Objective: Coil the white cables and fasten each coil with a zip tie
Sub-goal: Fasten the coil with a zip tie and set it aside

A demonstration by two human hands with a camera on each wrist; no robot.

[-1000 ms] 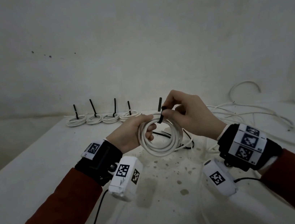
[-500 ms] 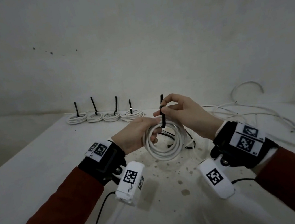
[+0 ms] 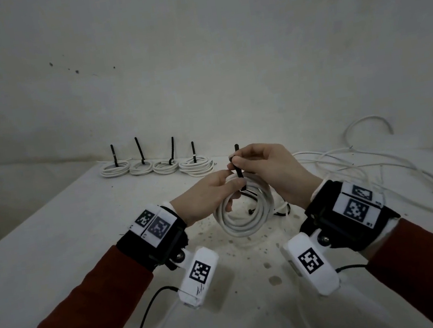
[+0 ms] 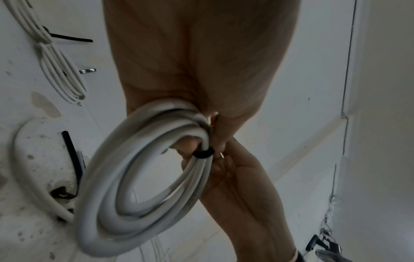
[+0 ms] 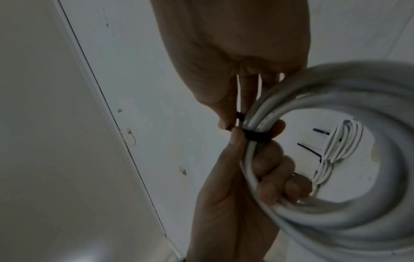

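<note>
Gripping the white coil (image 3: 245, 215), left hand (image 3: 208, 195) curls — right hand (image 3: 269, 170) pinches the zip tie (image 3: 238, 166).

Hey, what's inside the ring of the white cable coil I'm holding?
Left hand fingers curl through the coil, under the black zip tie. Through the opening, the stained table and tied coils show. The coil hides the rest.

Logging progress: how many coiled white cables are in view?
5: four tied coils in a row along the table's far edge, one coil in both hands.
</note>
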